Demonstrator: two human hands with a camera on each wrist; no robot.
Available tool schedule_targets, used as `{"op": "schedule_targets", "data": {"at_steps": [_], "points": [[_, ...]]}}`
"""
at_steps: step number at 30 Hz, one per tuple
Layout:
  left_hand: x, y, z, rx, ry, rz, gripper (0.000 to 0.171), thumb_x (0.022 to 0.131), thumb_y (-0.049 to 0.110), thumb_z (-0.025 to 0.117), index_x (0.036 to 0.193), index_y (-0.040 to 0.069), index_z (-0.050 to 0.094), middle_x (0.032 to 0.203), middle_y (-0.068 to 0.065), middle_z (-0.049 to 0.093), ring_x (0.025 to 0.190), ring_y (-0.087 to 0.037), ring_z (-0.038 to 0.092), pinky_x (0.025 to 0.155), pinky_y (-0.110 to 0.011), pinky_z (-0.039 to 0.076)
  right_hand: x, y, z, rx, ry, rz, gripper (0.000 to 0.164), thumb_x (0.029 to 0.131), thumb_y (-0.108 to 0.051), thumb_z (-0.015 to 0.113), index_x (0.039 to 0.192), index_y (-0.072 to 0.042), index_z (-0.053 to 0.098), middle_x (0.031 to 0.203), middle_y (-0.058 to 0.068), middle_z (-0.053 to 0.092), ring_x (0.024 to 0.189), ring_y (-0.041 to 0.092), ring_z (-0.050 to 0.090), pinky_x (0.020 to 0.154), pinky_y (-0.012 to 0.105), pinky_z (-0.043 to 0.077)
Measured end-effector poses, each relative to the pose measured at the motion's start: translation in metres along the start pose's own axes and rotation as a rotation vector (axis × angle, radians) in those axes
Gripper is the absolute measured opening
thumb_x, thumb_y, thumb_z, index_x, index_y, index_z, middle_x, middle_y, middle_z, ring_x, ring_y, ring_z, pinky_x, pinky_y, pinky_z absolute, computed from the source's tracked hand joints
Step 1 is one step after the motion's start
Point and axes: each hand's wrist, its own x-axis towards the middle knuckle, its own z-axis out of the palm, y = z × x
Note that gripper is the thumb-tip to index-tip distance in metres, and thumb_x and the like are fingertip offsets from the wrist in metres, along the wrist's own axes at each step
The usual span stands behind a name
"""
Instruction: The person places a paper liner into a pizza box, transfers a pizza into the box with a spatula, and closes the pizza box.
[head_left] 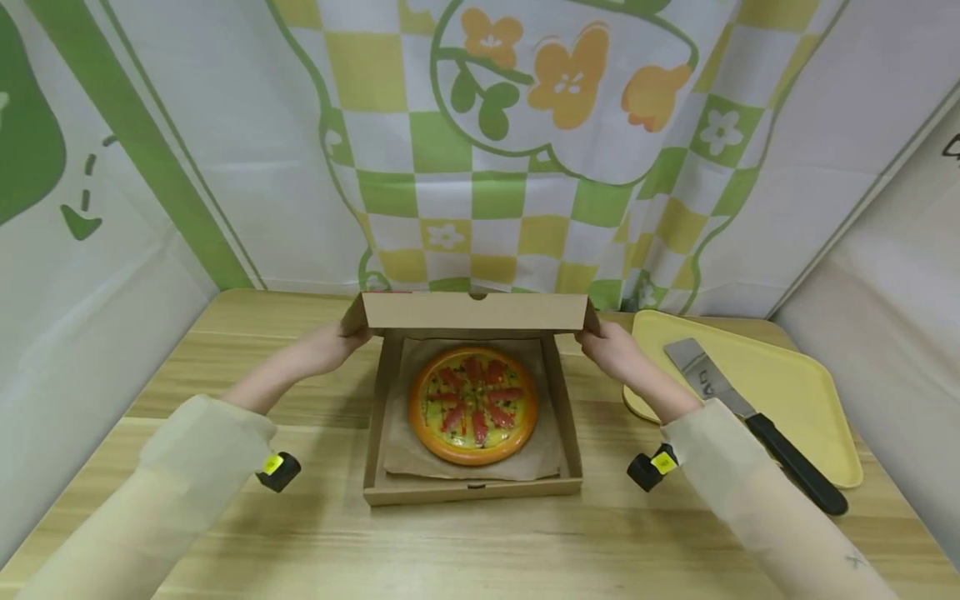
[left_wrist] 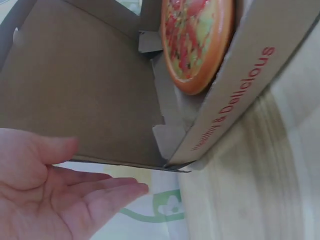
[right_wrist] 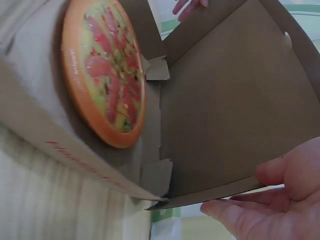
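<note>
A brown cardboard pizza box [head_left: 474,492] lies on the table with its lid [head_left: 480,312] raised at the back. Inside, on brown paper [head_left: 551,450], sits a round pizza [head_left: 472,406] with an orange rim and red strips on top. My left hand [head_left: 330,346] holds the lid's left side edge, thumb on the inner face and fingers outside, as the left wrist view shows. At the opposite side edge, my right hand [head_left: 611,354] pinches the lid between thumb [right_wrist: 272,171] and fingers. In the right wrist view, red lettering runs along the box's side wall [right_wrist: 75,160].
To the right lies a yellow tray [head_left: 802,392], with a black-handled spatula [head_left: 757,421] across it, beside my right forearm. Behind the wooden table [head_left: 465,554] hangs a checkered green and yellow cloth [head_left: 450,200]. White fabric walls stand on both sides.
</note>
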Motion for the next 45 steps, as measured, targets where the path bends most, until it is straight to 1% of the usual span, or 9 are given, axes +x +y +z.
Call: {"op": "schedule_targets", "data": {"at_steps": [2, 5, 8, 12, 21, 26, 37, 41, 45], "points": [[-0.011, 0.045, -0.014, -0.108, 0.028, -0.076, 0.053, 0.100, 0.021, 0.026, 0.133, -0.020, 0.021, 0.131, -0.043, 0.026, 0.118, -0.055, 0.029, 0.094, -0.060, 0.031, 0.004, -0.004, -0.001, -0.007, 0.031, -0.011, 0.035, 0.096, -0.020, 0.034, 0.106, 0.007, 0.054, 0.061, 0.005, 0.045, 0.057, 0.013, 0.041, 0.055, 0.027, 0.033], [-0.014, 0.069, -0.024, -0.148, 0.050, -0.112, 0.048, 0.100, 0.013, 0.022, 0.126, -0.028, 0.022, 0.128, -0.047, 0.024, 0.115, -0.057, 0.031, 0.093, -0.059, 0.033, 0.010, -0.011, -0.004, -0.044, 0.078, -0.013, 0.036, 0.098, -0.022, 0.032, 0.078, -0.001, 0.053, 0.058, 0.003, 0.045, 0.056, 0.012, 0.043, 0.055, 0.027, 0.034], [-0.010, 0.072, -0.030, -0.176, 0.099, -0.129, 0.048, 0.100, 0.013, 0.022, 0.121, -0.029, 0.030, 0.124, -0.047, 0.030, 0.111, -0.056, 0.037, 0.091, -0.057, 0.037, 0.017, -0.018, -0.008, -0.066, 0.098, 0.002, 0.038, 0.097, -0.022, 0.030, 0.063, -0.010, 0.040, 0.050, -0.002, 0.035, 0.044, 0.012, 0.028, 0.049, 0.028, 0.030], [-0.004, 0.075, -0.036, -0.192, 0.177, -0.180, 0.045, 0.100, 0.015, 0.023, 0.113, -0.025, 0.040, 0.116, -0.043, 0.042, 0.109, -0.050, 0.045, 0.091, -0.050, 0.041, 0.023, -0.028, -0.014, -0.071, 0.134, 0.004, 0.037, 0.096, -0.019, 0.029, 0.063, -0.009, 0.041, 0.051, -0.001, 0.039, 0.044, 0.010, 0.031, 0.050, 0.027, 0.031], [0.006, 0.081, -0.047, -0.252, 0.214, -0.247, 0.052, 0.101, 0.019, 0.019, 0.132, -0.022, 0.017, 0.132, -0.040, 0.027, 0.118, -0.046, 0.038, 0.100, -0.049, 0.031, 0.027, -0.043, -0.019, 0.060, 0.179, -0.007, 0.035, 0.098, -0.021, 0.030, 0.066, -0.008, 0.037, 0.048, -0.003, 0.036, 0.044, 0.011, 0.029, 0.050, 0.026, 0.031], [0.010, 0.086, -0.049, -0.267, 0.267, -0.243, 0.049, 0.101, 0.018, 0.020, 0.128, -0.023, 0.027, 0.124, -0.039, 0.038, 0.115, -0.044, 0.043, 0.096, -0.044, 0.038, 0.030, -0.046, -0.021, 0.077, 0.219, -0.010, 0.032, 0.098, -0.020, 0.031, 0.069, -0.009, 0.038, 0.054, -0.001, 0.039, 0.050, 0.012, 0.035, 0.052, 0.025, 0.034], [0.014, 0.094, -0.052, -0.316, 0.284, -0.262, 0.049, 0.101, 0.019, 0.021, 0.129, -0.021, 0.025, 0.131, -0.037, 0.033, 0.117, -0.042, 0.043, 0.095, -0.039, 0.040, 0.030, -0.055, -0.021, 0.026, 0.270, -0.013, 0.034, 0.097, -0.018, 0.032, 0.066, -0.008, 0.040, 0.062, 0.004, 0.049, 0.063, 0.015, 0.051, 0.064, 0.025, 0.045], [0.013, 0.097, -0.049, -0.289, 0.292, -0.246, 0.045, 0.101, 0.017, 0.021, 0.121, -0.021, 0.035, 0.126, -0.037, 0.037, 0.114, -0.042, 0.046, 0.093, -0.038, 0.042, 0.026, -0.054, -0.020, -0.033, 0.305, -0.043, 0.036, 0.097, -0.018, 0.033, 0.064, -0.007, 0.043, 0.058, 0.004, 0.049, 0.053, 0.013, 0.043, 0.055, 0.026, 0.039], [0.010, 0.100, -0.045, -0.238, 0.296, -0.225, 0.038, 0.100, 0.015, 0.022, 0.091, -0.011, 0.047, 0.109, -0.033, 0.050, 0.109, -0.040, 0.051, 0.091, -0.039, 0.043, 0.021, -0.051, -0.018, -0.064, 0.324, -0.064, 0.034, 0.095, -0.016, 0.033, 0.064, -0.007, 0.043, 0.054, 0.004, 0.043, 0.046, 0.014, 0.033, 0.049, 0.028, 0.032]]}}
